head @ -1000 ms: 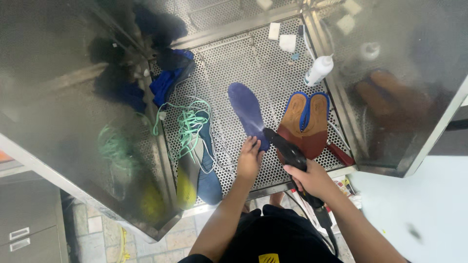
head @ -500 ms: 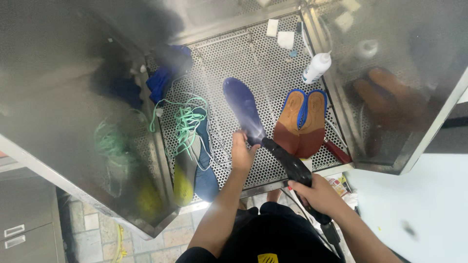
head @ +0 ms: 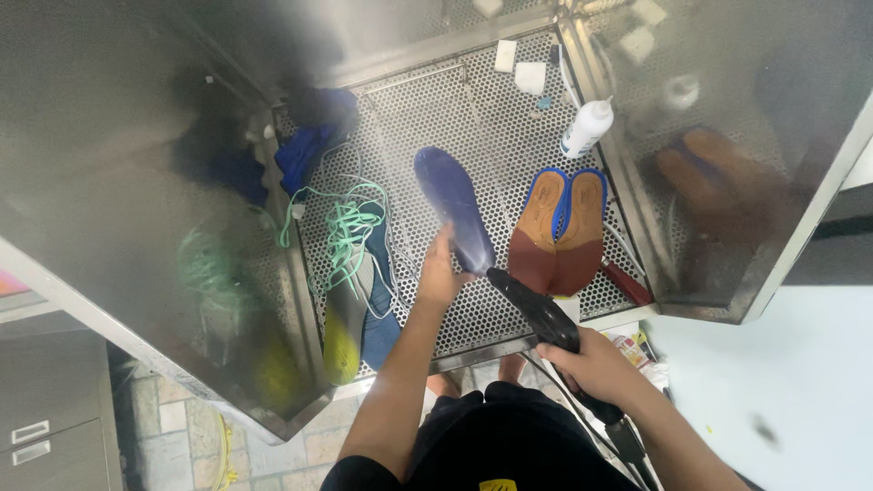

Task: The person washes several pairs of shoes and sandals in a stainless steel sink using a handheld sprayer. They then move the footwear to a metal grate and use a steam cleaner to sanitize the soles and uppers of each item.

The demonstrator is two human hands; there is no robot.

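Since the earlier frame your left hand has carried the blue insole slightly up and left, and the black spray gun has followed toward it. Your left fingers are clenched on the insole's near end, holding it over the perforated metal tabletop at centre frame. Your right hand, lower right, grips the gun's handle, nozzle just beside the insole. A pair of brown insoles lies right of centre, a white bottle above them, green laces at left.
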